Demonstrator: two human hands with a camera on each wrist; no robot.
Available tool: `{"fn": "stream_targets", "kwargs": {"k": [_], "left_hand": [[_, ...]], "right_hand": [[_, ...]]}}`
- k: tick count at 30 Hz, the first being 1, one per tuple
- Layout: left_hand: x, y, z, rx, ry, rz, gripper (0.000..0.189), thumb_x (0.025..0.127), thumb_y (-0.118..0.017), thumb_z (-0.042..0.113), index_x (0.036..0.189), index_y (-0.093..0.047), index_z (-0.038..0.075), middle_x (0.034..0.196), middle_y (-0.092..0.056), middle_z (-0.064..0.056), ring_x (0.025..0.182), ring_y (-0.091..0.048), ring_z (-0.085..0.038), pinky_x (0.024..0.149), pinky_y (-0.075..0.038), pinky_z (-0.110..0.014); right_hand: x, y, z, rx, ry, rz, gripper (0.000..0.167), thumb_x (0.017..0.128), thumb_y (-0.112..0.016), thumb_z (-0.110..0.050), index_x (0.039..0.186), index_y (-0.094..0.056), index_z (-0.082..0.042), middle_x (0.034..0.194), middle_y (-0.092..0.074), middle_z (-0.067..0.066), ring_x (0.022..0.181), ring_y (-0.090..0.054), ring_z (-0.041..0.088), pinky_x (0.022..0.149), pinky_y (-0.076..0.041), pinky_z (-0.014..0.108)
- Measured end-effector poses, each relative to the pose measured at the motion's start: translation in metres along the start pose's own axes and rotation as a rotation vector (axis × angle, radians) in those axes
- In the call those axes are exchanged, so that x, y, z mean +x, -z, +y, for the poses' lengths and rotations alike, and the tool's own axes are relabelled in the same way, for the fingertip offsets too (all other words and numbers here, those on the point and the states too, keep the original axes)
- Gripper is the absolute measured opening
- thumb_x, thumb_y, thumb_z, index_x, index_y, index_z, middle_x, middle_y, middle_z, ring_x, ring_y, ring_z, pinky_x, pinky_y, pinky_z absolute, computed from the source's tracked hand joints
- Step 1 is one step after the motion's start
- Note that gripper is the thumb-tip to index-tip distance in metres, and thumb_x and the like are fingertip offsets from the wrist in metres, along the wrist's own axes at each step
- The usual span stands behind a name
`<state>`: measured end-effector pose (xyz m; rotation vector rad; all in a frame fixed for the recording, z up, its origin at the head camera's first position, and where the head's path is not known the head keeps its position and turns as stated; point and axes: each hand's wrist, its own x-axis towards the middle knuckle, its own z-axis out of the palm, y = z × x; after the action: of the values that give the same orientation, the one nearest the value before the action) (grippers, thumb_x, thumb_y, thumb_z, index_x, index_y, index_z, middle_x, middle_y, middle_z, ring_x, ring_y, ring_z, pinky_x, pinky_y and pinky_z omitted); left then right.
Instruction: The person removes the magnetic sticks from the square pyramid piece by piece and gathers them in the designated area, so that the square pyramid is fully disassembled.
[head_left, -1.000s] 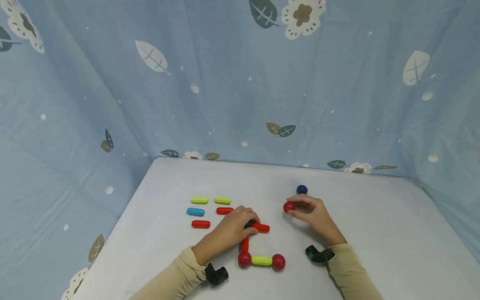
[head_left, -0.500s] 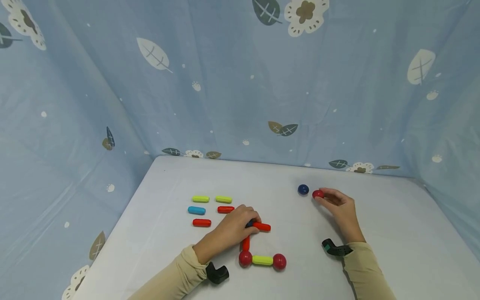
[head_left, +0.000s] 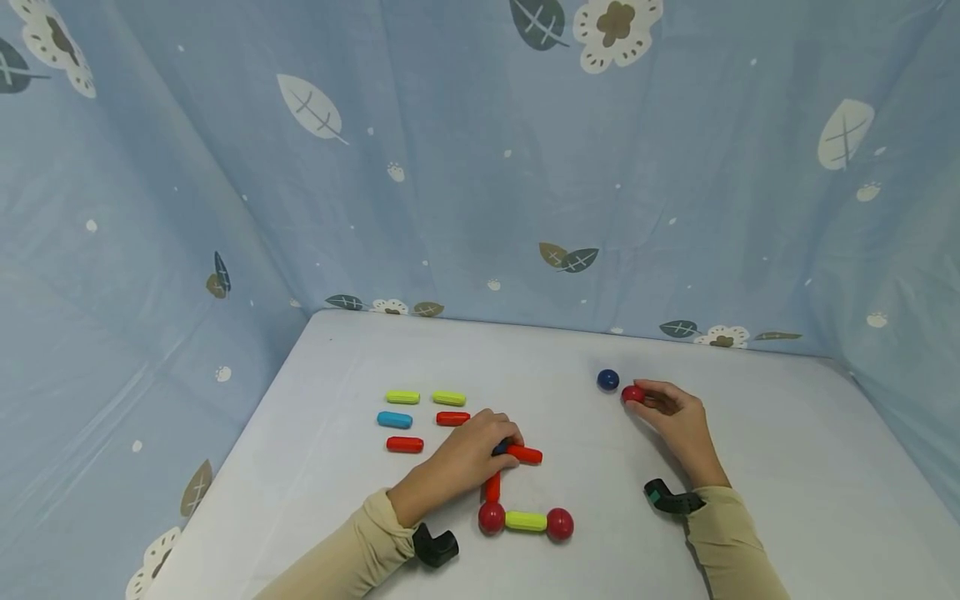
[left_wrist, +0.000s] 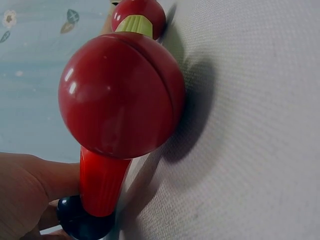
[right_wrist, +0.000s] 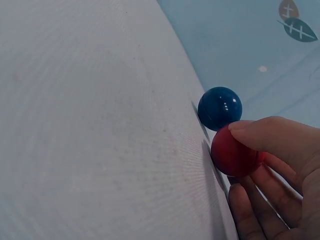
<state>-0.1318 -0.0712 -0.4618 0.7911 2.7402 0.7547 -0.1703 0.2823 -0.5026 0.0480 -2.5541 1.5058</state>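
Observation:
Thumb and fingers of my right hand (head_left: 678, 425) pinch a red ball (head_left: 632, 394) close over the table, just right of a dark blue ball (head_left: 608, 380). In the right wrist view the thumb lies over the red ball (right_wrist: 235, 152), with the blue ball (right_wrist: 220, 107) behind it. My left hand (head_left: 468, 458) grips another dark blue ball (head_left: 500, 448), partly hidden by the fingers. Red sticks run from that ball to the right (head_left: 525, 455) and toward me (head_left: 492, 487). The nearer stick meets a red ball (head_left: 491, 517), joined by a yellow-green stick (head_left: 526, 522) to another red ball (head_left: 559, 524).
Left of my left hand lie loose sticks: two yellow-green sticks (head_left: 402, 397), a blue stick (head_left: 394, 419) and two red sticks (head_left: 405, 445). The white table (head_left: 360, 350) ends at a blue patterned curtain (head_left: 450, 167) behind it and at the sides.
My right hand has carried the red ball to the right and away from me, past the blue ball, then slightly back toward it. The left hand has stayed in place.

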Motion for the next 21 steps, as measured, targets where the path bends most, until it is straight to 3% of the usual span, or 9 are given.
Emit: {"fn": "stream_targets", "kwargs": {"k": [21], "left_hand": [[-0.001, 0.0014, 0.0002, -0.01, -0.002, -0.001, 0.017, 0.094, -0.077, 0.028, 0.11, -0.073, 0.023, 0.107, -0.067, 0.008, 0.1, -0.053, -0.008, 0.082, -0.051, -0.022]], "right_hand": [[-0.0011, -0.0003, -0.0019, -0.047, 0.01, -0.013, 0.047, 0.09, -0.082, -0.022, 0.132, -0.068, -0.006, 0.135, -0.067, 0.017, 0.1, -0.059, -0.015, 0.087, -0.046, 0.002]]}}
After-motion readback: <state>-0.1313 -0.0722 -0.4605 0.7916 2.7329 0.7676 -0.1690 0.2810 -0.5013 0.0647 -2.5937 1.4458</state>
